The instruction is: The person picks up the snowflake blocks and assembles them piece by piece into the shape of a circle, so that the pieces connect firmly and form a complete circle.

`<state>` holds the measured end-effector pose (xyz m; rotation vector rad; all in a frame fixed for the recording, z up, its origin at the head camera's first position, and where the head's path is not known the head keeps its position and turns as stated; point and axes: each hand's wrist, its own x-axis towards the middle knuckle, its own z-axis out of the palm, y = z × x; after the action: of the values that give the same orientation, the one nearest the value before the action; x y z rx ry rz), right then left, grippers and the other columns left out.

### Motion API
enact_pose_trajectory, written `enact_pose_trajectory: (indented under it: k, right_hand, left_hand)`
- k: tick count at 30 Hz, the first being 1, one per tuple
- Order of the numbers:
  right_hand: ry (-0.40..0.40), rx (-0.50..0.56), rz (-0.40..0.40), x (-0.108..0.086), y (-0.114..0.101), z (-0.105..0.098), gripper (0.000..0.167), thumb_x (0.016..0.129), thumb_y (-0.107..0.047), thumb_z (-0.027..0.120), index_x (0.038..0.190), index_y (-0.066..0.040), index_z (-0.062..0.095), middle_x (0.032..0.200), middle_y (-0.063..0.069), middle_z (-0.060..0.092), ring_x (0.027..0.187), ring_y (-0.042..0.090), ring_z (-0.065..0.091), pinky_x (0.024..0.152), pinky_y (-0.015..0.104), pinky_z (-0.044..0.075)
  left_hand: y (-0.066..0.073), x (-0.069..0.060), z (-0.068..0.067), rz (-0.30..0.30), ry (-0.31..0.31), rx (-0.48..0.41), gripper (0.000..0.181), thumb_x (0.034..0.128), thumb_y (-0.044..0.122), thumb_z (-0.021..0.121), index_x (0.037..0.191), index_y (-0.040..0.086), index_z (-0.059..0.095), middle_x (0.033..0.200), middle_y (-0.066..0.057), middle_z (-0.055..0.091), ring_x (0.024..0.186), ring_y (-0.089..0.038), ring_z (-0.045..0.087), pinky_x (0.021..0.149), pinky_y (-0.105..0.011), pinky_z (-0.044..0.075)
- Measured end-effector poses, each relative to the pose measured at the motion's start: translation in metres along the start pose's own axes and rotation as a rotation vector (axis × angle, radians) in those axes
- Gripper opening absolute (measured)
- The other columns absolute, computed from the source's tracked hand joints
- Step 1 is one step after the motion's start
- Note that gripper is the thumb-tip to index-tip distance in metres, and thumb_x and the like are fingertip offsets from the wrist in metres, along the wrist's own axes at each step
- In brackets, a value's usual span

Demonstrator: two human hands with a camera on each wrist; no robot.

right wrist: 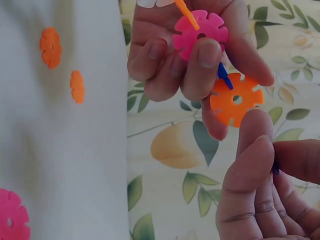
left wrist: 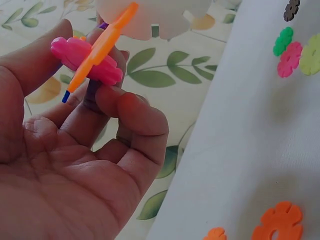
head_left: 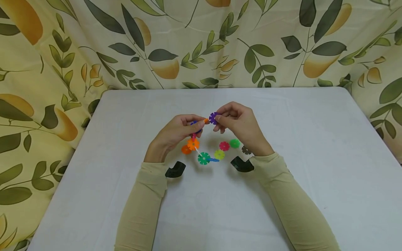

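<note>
My left hand (head_left: 179,130) pinches a chain of slotted flower-shaped plastic discs: a pink disc (right wrist: 190,37), a blue disc (right wrist: 224,76) mostly covered by fingers, and an orange disc (right wrist: 236,100) at the chain's right end. Another orange disc (left wrist: 102,50) and a white disc (left wrist: 155,15) hang from the pink one. Between thumb and fingers, my right hand (head_left: 240,122) holds a purple disc (head_left: 213,118) beside the chain's orange end; whether they touch I cannot tell. Below the chain appear a green disc (head_left: 204,158) and an edge-on blue disc (head_left: 214,160); their attachment is unclear.
Loose discs lie on the white table (head_left: 201,209): orange (head_left: 186,150), yellow (head_left: 219,154), pink (head_left: 224,145), green (head_left: 234,143) and dark brown (head_left: 246,150). A black piece (head_left: 176,169) sits by the left wrist, another black piece (head_left: 243,164) by the right. Leaf-patterned cloth (head_left: 201,45) hangs behind.
</note>
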<state>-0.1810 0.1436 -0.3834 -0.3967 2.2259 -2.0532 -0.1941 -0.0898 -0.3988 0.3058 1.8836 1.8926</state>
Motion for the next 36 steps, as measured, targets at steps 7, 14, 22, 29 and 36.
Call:
enact_pose_trajectory:
  k: [7, 14, 22, 29, 36]
  right_hand:
    - [0.014, 0.015, 0.001, -0.001, -0.001, 0.003, 0.015, 0.103, -0.003, 0.067, 0.114, 0.007, 0.064, 0.095, 0.019, 0.074, 0.071, 0.026, 0.075, 0.069, 0.032, 0.063]
    - [0.021, -0.007, -0.001, -0.002, -0.001, 0.004, 0.015, 0.103, -0.004, 0.066, 0.114, 0.006, 0.065, 0.093, 0.017, 0.075, 0.067, 0.027, 0.073, 0.066, 0.032, 0.063]
    - [-0.006, -0.019, -0.017, -0.002, 0.000, 0.008, 0.011, 0.102, 0.001, 0.066, 0.111, 0.007, 0.064, 0.093, 0.021, 0.075, 0.063, 0.023, 0.072, 0.063, 0.032, 0.062]
    - [-0.011, 0.000, -0.008, -0.003, 0.003, 0.009, 0.011, 0.102, 0.004, 0.066, 0.110, 0.011, 0.063, 0.091, 0.019, 0.074, 0.060, 0.022, 0.072, 0.059, 0.031, 0.061]
    - [-0.012, -0.004, -0.011, -0.001, 0.004, 0.009, 0.011, 0.103, 0.004, 0.066, 0.112, 0.009, 0.063, 0.092, 0.020, 0.074, 0.062, 0.024, 0.072, 0.061, 0.034, 0.063]
  left_hand:
    - [-0.003, 0.001, -0.001, 0.026, -0.047, -0.001, 0.027, 0.1088, 0.011, 0.064, 0.129, -0.007, 0.070, 0.081, -0.007, 0.066, 0.076, -0.019, 0.061, 0.073, -0.027, 0.052]
    - [-0.004, 0.001, 0.000, 0.032, -0.071, 0.012, 0.027, 0.1091, 0.011, 0.064, 0.129, -0.006, 0.070, 0.084, -0.010, 0.068, 0.081, -0.028, 0.060, 0.074, -0.028, 0.051]
    - [-0.005, 0.002, 0.002, 0.051, -0.070, 0.000, 0.023, 0.1081, 0.007, 0.064, 0.122, -0.010, 0.071, 0.079, -0.009, 0.069, 0.083, -0.030, 0.061, 0.087, -0.036, 0.051]
    - [-0.004, 0.003, 0.007, 0.054, -0.071, -0.031, 0.022, 0.1077, 0.000, 0.062, 0.121, -0.016, 0.069, 0.077, -0.007, 0.070, 0.079, -0.019, 0.064, 0.091, -0.034, 0.052]
    - [-0.002, 0.004, 0.010, 0.053, -0.052, -0.024, 0.020, 0.1076, 0.005, 0.064, 0.117, -0.011, 0.072, 0.077, -0.007, 0.068, 0.079, -0.021, 0.061, 0.082, -0.030, 0.050]
